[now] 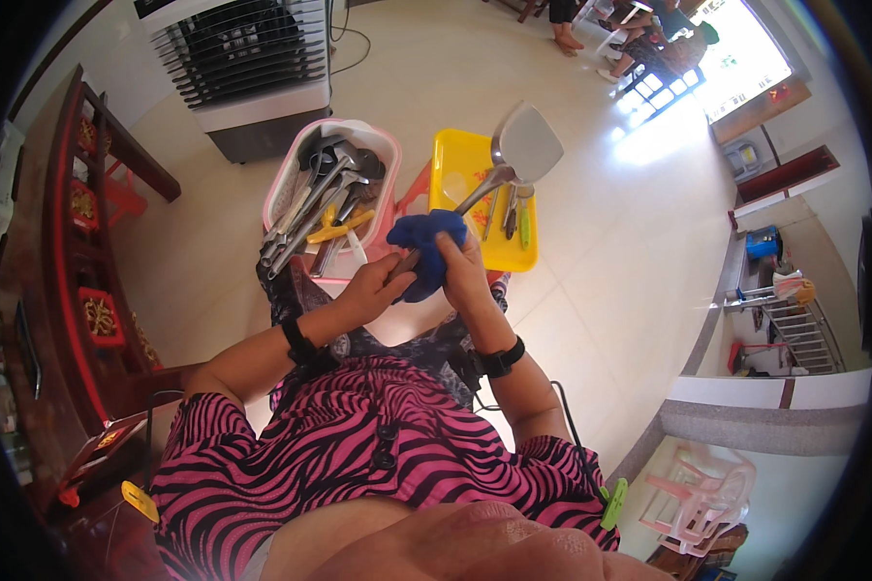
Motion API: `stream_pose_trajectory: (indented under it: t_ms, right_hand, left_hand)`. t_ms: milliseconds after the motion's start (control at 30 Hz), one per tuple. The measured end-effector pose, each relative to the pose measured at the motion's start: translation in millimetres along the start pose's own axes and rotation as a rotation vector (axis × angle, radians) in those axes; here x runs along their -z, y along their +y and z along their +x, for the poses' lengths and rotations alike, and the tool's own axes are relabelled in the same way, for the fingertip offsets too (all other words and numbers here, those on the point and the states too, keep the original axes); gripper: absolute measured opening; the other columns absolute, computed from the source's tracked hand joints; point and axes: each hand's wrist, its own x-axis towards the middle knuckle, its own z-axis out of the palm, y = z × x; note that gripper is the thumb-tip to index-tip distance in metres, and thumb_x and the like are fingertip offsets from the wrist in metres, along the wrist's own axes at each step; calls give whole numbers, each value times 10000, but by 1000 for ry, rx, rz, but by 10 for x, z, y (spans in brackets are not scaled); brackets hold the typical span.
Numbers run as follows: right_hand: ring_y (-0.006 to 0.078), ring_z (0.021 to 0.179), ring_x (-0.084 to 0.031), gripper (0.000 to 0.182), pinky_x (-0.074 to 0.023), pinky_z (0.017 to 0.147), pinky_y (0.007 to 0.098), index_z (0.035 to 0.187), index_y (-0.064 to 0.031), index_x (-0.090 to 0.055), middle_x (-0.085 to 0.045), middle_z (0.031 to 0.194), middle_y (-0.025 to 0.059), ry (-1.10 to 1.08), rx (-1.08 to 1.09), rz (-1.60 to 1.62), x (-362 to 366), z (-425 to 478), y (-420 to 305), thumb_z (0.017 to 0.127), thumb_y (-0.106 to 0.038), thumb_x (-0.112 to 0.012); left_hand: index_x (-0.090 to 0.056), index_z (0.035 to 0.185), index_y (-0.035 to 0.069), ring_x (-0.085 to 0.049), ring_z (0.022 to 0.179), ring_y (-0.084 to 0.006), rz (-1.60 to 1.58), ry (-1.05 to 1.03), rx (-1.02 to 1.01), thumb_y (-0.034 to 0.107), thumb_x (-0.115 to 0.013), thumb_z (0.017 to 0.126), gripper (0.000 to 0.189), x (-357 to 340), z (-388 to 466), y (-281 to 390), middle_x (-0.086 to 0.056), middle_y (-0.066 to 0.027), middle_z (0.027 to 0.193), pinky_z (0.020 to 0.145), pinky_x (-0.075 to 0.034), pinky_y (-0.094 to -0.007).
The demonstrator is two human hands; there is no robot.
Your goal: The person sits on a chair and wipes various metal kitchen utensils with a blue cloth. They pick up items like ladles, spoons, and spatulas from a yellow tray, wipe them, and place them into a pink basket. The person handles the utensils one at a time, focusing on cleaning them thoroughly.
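Note:
My left hand [375, 289] grips the handle of a metal wok spatula [529, 145] near its lower end. Around the middle of that handle, my right hand [466, 267] presses a blue cloth [429, 250]. The spatula slants up to the right, its broad blade above a yellow tray [447, 149]. On the tray lie several small utensils, among them a peeler-like tool with a green handle [525, 229]. Left of my hands, a pink-rimmed white plastic basket [389, 156] holds several metal ladles [334, 192], dark utensils and yellow-handled pieces [341, 226].
An air cooler [251, 80] stands on the tiled floor beyond the basket. A dark red wooden cabinet [80, 290] runs along the left. Pink plastic chairs [701, 501] are at lower right. People [661, 47] sit near the bright doorway at the far right.

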Motion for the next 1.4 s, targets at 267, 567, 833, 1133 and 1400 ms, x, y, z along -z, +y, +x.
stream_pose_trajectory:
  t_ms: [267, 567, 833, 1133, 1400]
  right_hand:
    - [103, 869, -578, 307, -491, 782, 262, 1145, -25, -529, -603, 952, 38, -77, 104, -424, -35, -58, 46, 857, -63, -628]
    - [152, 487, -587, 327, -463, 384, 263, 1159, -21, -487, -592, 827, 81, -171, -106, -426, -140, -199, -224, 845, -9, -575]
    - [142, 835, -652, 382, -526, 732, 266, 1185, 5, -516, -642, 959, 85, -401, -218, -567, -60, -314, 216, 817, -20, -613]
    - [145, 801, -658, 341, -529, 733, 295, 1118, 1, -605, -684, 910, 89, -388, -236, -911, 280, -241, -52, 782, -45, -643]
    - [202, 985, -583, 347, -459, 887, 318, 1124, -11, -590, -617, 1087, 91, 242, 587, -644, 129, -57, -868, 778, -3, -615]
  left_hand:
    - [-551, 1148, -6, -590, 828, -93, 36, -120, 59, 136, -542, 940, 252, 3, -4, -270, -634, -42, 937, 732, -481, -247]
    - [-477, 1245, 11, -528, 1080, -140, -68, 91, -129, 265, -474, 988, 362, 208, 266, 247, -574, -85, 1143, 953, -407, -286]
    - [-588, 943, -10, -571, 1022, -157, -155, 45, -88, 228, -419, 1022, 302, 113, 194, 435, -637, -83, 1041, 918, -433, -291]
    - [-544, 859, 20, -471, 527, -75, -154, 156, 51, 234, -425, 1021, 293, 296, 216, 360, -554, -18, 706, 492, -392, -209]
    - [-562, 850, 15, -436, 519, -91, 159, 85, 124, 236, -466, 991, 280, 298, -39, -25, -452, -9, 588, 496, -360, -252]
